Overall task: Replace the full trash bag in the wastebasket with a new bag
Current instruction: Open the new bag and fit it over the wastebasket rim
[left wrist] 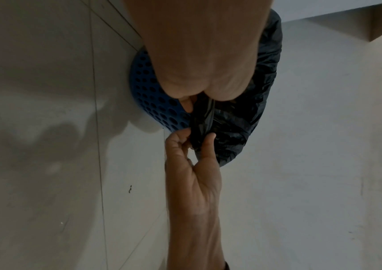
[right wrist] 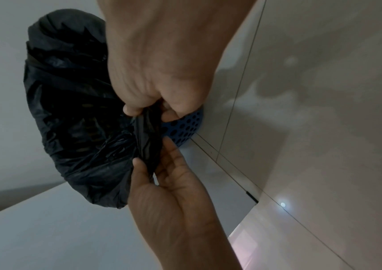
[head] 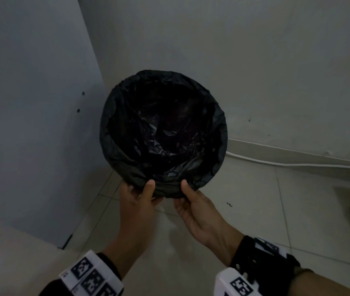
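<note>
Where both hands (head: 165,199) pinch: bag (head: 163,129) overhang.

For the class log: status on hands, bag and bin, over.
Both hands, left and right, pinch the black bag at the near rim. Bag lines the blue wastebasket, folded over its rim. Nothing in the way.

Bag (head: 163,133) in wastebasket (left wrist: 153,95), floor (head: 244,199) beneath.

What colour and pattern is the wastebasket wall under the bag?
Blue perforated plastic wastebasket, dotted with round holes; clearest in left wrist view.
</note>
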Demonstrator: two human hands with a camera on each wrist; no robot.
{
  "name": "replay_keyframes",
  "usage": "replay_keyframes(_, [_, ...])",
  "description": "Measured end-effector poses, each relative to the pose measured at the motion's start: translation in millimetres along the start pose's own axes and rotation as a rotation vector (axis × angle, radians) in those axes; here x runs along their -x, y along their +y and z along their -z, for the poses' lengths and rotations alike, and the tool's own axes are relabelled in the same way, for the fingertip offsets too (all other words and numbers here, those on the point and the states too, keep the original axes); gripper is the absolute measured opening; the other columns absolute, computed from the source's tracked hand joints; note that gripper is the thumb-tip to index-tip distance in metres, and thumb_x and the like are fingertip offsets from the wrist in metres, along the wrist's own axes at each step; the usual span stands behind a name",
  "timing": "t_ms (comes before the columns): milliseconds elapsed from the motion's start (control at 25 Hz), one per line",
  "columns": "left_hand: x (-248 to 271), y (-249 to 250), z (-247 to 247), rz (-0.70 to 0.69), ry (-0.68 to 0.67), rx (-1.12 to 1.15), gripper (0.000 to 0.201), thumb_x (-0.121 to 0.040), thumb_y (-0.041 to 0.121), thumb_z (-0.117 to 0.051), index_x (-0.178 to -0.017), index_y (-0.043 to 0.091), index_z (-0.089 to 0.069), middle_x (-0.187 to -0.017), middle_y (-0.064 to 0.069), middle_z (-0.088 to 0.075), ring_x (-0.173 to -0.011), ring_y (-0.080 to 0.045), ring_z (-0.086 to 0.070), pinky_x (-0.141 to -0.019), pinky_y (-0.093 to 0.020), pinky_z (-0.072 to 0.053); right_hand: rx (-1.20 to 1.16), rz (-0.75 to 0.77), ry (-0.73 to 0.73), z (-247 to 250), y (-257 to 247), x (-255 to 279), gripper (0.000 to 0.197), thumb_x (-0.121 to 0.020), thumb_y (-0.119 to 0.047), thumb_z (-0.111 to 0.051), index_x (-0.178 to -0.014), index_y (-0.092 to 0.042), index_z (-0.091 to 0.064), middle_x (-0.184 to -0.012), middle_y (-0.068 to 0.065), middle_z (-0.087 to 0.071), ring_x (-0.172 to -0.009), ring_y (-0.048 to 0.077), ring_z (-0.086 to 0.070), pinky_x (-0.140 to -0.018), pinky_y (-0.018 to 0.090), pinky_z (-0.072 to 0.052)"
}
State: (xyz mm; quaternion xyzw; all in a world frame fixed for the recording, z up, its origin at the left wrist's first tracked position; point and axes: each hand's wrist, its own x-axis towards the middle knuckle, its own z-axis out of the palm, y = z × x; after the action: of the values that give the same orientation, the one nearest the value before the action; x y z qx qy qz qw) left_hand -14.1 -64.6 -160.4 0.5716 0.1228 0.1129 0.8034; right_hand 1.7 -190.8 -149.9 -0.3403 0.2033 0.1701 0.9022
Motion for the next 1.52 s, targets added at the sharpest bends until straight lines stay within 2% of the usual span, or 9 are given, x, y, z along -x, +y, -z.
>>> replay_keyframes(160, [4, -13, -2, 0.075, -0.009, 0.014, 0.072, -0.078, 0.03, -0.079, -0.138, 0.032, -0.04, -0.13, 0.001, -0.062, -0.117, -0.019, -0.062, -0.099, -0.046, -0.049, 0.131, -0.008, -0.054, 1, 8, 4, 0.027, -0.094, -0.022, -0.058, -0.12, -0.017, -0.064, -0.111, -0.003, -0.073, -0.102, 0.01, -0.067, -0.087, 0.024, -0.049])
replay_keyframes(360, [0, -11, -3, 0.02, -0.071, 0.081, 0.068, -0.09, 0.009, -0.064, -0.145, 0.033, -0.033, -0.14, -0.004, -0.054, -0.121, -0.022, -0.059, -0.094, -0.04, -0.053, 0.055, 0.058, -0.032, 3, 3, -5, 0.039, -0.088, -0.016, -0.065, -0.125, -0.004, -0.059, -0.117, 0.007, -0.071, -0.105, 0.017, -0.068, -0.08, 0.024, -0.056])
replay_keyframes(560, [0, -7, -3, -0.023, -0.026, 0.07, 0.066, -0.089, 0.007, -0.065, -0.134, 0.047, -0.035, -0.135, 0.004, -0.055, -0.117, -0.017, -0.062, -0.09, -0.042, -0.055, 0.067, -0.031, -0.066, 7, -4, -6, 0.031, -0.09, -0.019, -0.063, -0.119, -0.01, -0.064, -0.117, 0.005, -0.071, -0.1, 0.013, -0.069, -0.084, 0.025, -0.051])
replay_keyframes(720, [1, -10, 0, 0.172, 0.042, 0.156, 0.052, -0.086, 0.021, -0.069, -0.129, 0.029, -0.042, -0.124, -0.006, -0.063, -0.107, -0.024, -0.067, -0.09, -0.043, -0.055, 0.047, -0.015, -0.115, 8, 2, 3, 0.025, -0.094, -0.01, -0.057, -0.118, -0.004, -0.064, -0.111, 0.009, -0.073, -0.09, 0.013, -0.072, -0.073, 0.02, -0.056])
replay_keyframes(880, [1, -11, -2, 0.197, -0.059, 0.173, 0.049, -0.089, 0.017, -0.064, -0.136, 0.017, -0.05, -0.128, -0.009, -0.064, -0.112, -0.024, -0.065, -0.091, -0.038, -0.055, 0.153, 0.019, -0.131, 10, 5, 4, 0.03, -0.092, -0.013, -0.06, -0.121, -0.012, -0.064, -0.117, 0.003, -0.071, -0.105, 0.015, -0.068, -0.085, 0.024, -0.054])
replay_keyframes(1040, [-7, -5, 1, 0.105, -0.05, 0.116, 0.053, -0.092, 0.016, -0.061, -0.141, 0.025, -0.044, -0.132, 0.001, -0.061, -0.116, -0.018, -0.062, -0.094, -0.037, -0.054, 0.079, 0.08, -0.045, 10, -25, -1, 0.012, -0.092, -0.017, -0.061, -0.1, -0.015, -0.07, -0.097, -0.002, -0.076, -0.081, 0.005, -0.071, -0.066, 0.019, -0.054])
replay_keyframes(1160, [-10, -3, 5, 0.096, -0.033, 0.087, 0.05, -0.091, 0.021, -0.061, -0.136, 0.034, -0.045, -0.133, 0.005, -0.06, -0.115, -0.015, -0.062, -0.095, -0.036, -0.053, 0.117, 0.083, 0.012, 13, -39, -7, 0.009, -0.093, -0.021, -0.059, -0.093, -0.016, -0.067, -0.09, -0.004, -0.074, -0.07, 0.003, -0.067, -0.066, 0.019, -0.052])
replay_keyframes(1360, [3, -9, -7, 0.249, -0.018, 0.198, 0.043, -0.086, 0.022, -0.068, -0.128, 0.026, -0.058, -0.122, 0.0, -0.068, -0.106, -0.019, -0.068, -0.086, -0.035, -0.054, 0.161, 0.056, -0.057, 16, -16, 4, 0.023, -0.096, -0.02, -0.055, -0.112, -0.005, -0.06, -0.111, 0.006, -0.072, -0.091, 0.014, -0.071, -0.072, 0.022, -0.055])
replay_keyframes(1520, [10, -17, -13, 0.317, -0.057, 0.237, 0.045, -0.093, 0.008, -0.058, -0.137, 0.017, -0.051, -0.126, -0.008, -0.065, -0.113, -0.026, -0.065, -0.096, -0.041, -0.05, 0.189, 0.09, -0.067, 12, -9, 13, 0.032, -0.095, -0.018, -0.056, -0.121, 0.0, -0.058, -0.109, 0.007, -0.074, -0.094, 0.014, -0.072, -0.07, 0.019, -0.055])
